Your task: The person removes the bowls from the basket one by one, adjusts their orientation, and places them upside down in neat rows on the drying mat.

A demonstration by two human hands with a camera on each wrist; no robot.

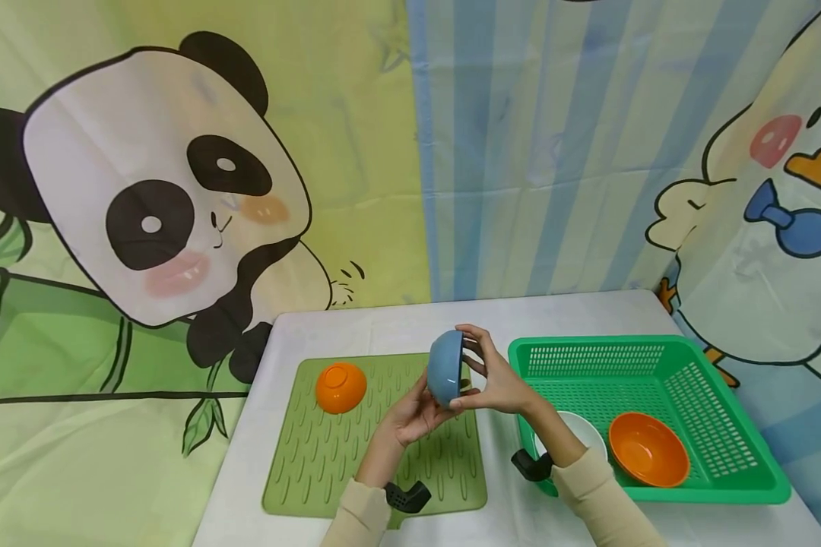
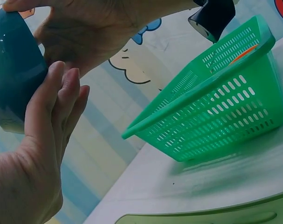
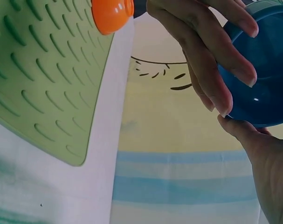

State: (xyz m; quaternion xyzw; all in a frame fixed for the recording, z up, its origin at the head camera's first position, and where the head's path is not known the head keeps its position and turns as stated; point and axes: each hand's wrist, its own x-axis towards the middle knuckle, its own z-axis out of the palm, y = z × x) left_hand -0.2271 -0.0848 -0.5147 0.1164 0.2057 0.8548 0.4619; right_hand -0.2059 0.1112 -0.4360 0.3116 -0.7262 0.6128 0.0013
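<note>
A blue bowl (image 1: 445,368) is held up on its side above the mat, its opening turned to the right. My left hand (image 1: 410,416) holds it from below and the left, with fingers reaching over the rim in the right wrist view. My right hand (image 1: 505,385) grips the rim from the right, thumb low and fingers high. In the left wrist view the outside of the bowl (image 2: 15,70) fills the upper left. The right wrist view looks into its inside (image 3: 267,98). Part of each hand's grip is hidden.
A green ridged mat (image 1: 376,475) carries an upturned orange bowl (image 1: 340,387) at its back left. To the right, a green basket (image 1: 602,342) contains a white bowl (image 1: 584,431) and an orange bowl (image 1: 648,450). Both stand on a white-covered table (image 1: 502,471), with a printed curtain (image 1: 506,190) behind.
</note>
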